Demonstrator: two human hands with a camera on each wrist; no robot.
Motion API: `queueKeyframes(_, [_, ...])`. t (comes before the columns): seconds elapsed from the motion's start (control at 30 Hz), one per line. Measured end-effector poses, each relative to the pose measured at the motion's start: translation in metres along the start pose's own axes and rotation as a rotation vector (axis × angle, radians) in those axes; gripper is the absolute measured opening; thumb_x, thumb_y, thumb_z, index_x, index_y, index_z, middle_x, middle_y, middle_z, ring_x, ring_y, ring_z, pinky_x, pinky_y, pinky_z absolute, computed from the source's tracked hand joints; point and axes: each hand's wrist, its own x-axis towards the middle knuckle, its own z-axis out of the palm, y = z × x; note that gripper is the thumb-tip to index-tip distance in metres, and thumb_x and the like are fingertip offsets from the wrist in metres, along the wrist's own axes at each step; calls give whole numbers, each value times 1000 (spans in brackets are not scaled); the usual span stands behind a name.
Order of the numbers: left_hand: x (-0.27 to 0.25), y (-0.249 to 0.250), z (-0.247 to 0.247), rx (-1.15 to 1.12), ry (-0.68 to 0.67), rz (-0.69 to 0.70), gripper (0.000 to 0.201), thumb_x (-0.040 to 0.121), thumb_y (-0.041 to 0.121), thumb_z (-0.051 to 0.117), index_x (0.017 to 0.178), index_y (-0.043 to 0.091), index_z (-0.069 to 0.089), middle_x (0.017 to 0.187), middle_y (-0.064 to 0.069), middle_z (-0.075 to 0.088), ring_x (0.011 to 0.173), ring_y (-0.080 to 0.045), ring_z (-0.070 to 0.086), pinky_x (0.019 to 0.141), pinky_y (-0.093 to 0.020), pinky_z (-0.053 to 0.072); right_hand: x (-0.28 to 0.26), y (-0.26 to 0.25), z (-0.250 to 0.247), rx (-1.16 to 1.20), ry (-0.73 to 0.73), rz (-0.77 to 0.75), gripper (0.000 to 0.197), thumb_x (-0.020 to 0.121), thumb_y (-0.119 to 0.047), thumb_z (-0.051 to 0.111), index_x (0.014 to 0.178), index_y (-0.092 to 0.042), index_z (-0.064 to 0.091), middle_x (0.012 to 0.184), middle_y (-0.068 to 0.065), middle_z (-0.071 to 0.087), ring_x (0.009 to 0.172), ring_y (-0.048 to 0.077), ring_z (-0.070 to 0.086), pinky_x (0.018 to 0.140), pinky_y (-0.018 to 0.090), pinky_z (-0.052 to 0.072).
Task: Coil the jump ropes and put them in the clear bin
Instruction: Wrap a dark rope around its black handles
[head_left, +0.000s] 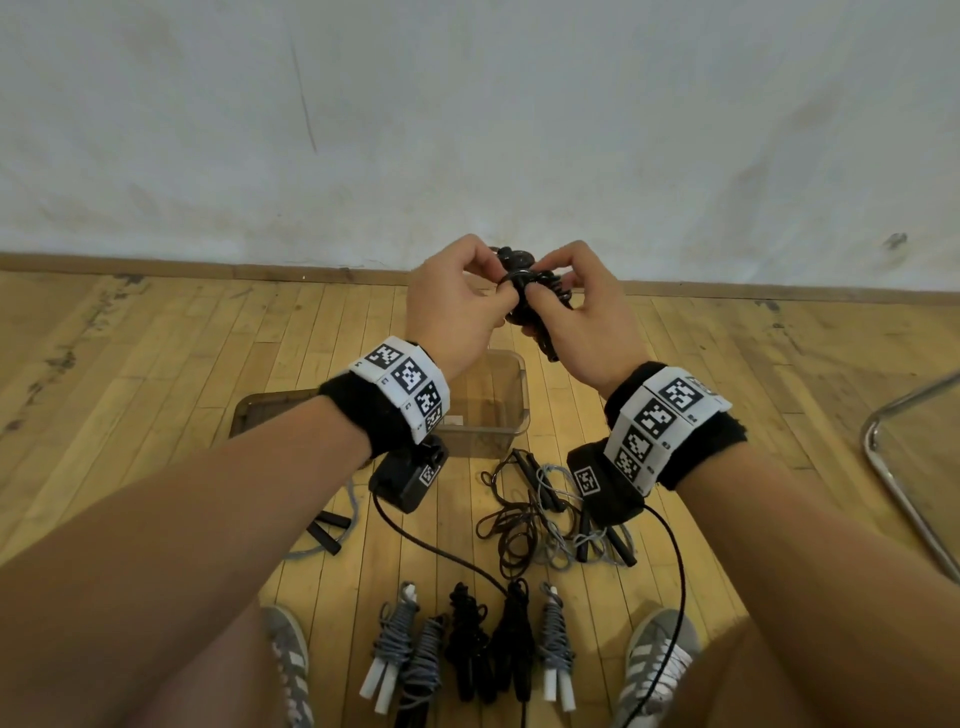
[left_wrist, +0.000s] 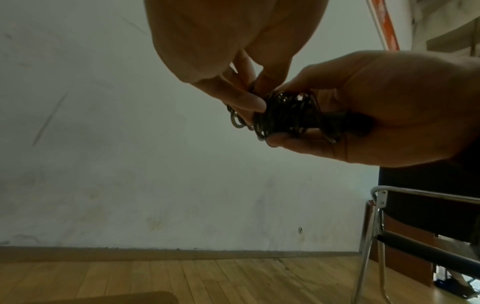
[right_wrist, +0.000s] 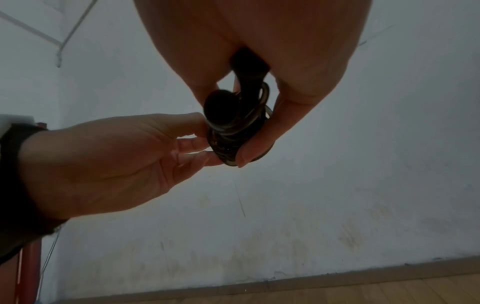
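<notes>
Head view: left hand (head_left: 457, 296) and right hand (head_left: 582, 312) both pinch one black rope bundle (head_left: 524, 283) (fingers curled around it).

The left hand (left_wrist: 207, 41) came down from the top of the picture. The right hand (left_wrist: 389, 107) reached in from the right side. Both hands held a small black jump rope (left_wrist: 288, 115) between them, and it was wound up in tight loops. The fingertips (left_wrist: 252, 100) of the left hand pinched one end of the bundle. The right hand's fingers curled around the other end. Behind them was a white wall (left_wrist: 130, 164). A wooden floor (left_wrist: 233, 281) lay below, and a metal chair (left_wrist: 379, 205) stood at the right.
</notes>
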Motion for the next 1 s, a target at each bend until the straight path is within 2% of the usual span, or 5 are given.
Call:
queueKeyframes(0.27, [-7,-8,6,5,-15,-11,14,88,15,74,84,22,63,98,13,72,66,-17,74,64,-46,63,-2,5,2,-43,15,38,12,96,-29,67,100,-23,57,80,-6,65,68,25,73,59,54,59])
queueKeyframes(0.53, [-1,0,-4,-222,-183,-158,5,99,11,66,100,6,68,112,-8,73,84,-17,78,53,-22,56,-2,1,-12,-11,9,111,13,98,-30,66,101,-25,55,89,-3,67,64,20,74,56,41,61])
queueKeyframes(0.63, [2,3,-9,-262,-238,-181,7,96,5,68,100,9,71,104,-6,76,84,-18,78,53,-19,52,-1,-7,-23,59,-45,147,15,98,-26,67,107,-17,59,90,0,66,65,24,75,56,38,61])
queueKeyframes(0.87, [2,7,-15,-307,-315,-256,9,95,6,70,99,11,76,97,-3,79,86,-18,78,55,-19,55,-2,-3,-26,165,-85,206,21,98,-23,68,111,-10,60,95,12,73,70,31,76,69,57,62])
queueKeyframes(1.0, [2,6,-20,-259,-355,-260,6,93,7,72,98,9,76,97,-7,79,86,-20,78,53,-20,55,-3,-2,-26,114,-122,185,19,97,-23,69,109,-12,60,96,12,72,66,27,76,63,46,64])
